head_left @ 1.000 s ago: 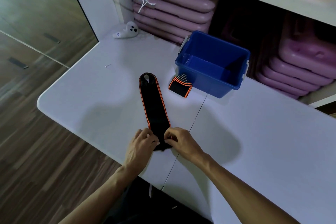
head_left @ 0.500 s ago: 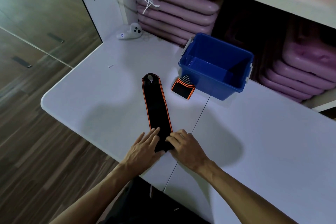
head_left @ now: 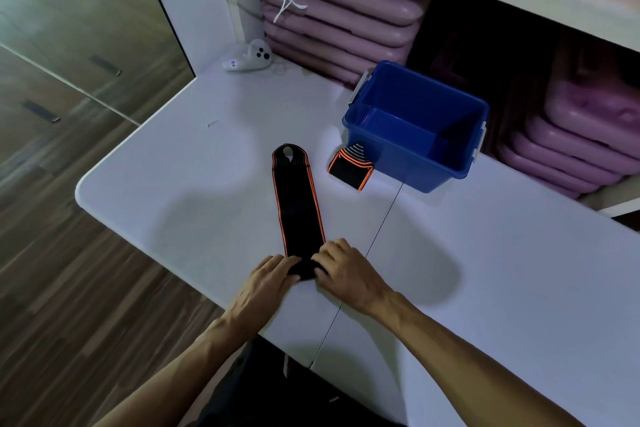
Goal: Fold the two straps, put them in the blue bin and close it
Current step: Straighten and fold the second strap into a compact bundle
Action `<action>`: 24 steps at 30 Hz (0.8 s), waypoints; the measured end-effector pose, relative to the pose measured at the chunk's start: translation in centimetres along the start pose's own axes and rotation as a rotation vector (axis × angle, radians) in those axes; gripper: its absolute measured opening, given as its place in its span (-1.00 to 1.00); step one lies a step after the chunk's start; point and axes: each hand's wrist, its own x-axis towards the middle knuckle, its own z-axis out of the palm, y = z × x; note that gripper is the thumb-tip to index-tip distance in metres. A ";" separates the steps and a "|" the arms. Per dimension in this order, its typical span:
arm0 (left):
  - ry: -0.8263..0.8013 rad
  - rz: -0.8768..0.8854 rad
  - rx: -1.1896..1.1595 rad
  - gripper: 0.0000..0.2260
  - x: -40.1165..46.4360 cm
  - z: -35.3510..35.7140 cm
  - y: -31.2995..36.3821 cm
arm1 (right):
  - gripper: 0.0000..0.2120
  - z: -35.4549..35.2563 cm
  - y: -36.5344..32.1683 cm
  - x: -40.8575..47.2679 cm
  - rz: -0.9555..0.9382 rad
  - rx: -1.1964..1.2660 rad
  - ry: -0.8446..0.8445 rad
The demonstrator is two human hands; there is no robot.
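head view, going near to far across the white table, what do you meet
Both hands, left hand and right hand, on the near end of the long strap → folded strap → blue bin → white controller

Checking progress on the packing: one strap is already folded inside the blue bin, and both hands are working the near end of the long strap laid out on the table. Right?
Not quite. The folded strap lies on the table against the blue bin, not inside; the head view shows the bin empty. Both the left hand and right hand are at the long strap's near end.
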 end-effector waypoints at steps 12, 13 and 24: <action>-0.063 -0.477 -0.213 -0.88 4.2 -2.4 0.2 | -0.89 -0.2 -0.6 1.6 0.375 0.513 0.038; -0.040 -0.469 -0.217 -0.86 4.2 -2.4 0.2 | -0.89 -0.1 -0.6 1.5 0.392 0.511 0.065; 0.035 0.047 0.145 -0.61 1.0 -0.5 -1.1 | -0.51 -0.1 1.1 -0.9 0.119 0.034 0.016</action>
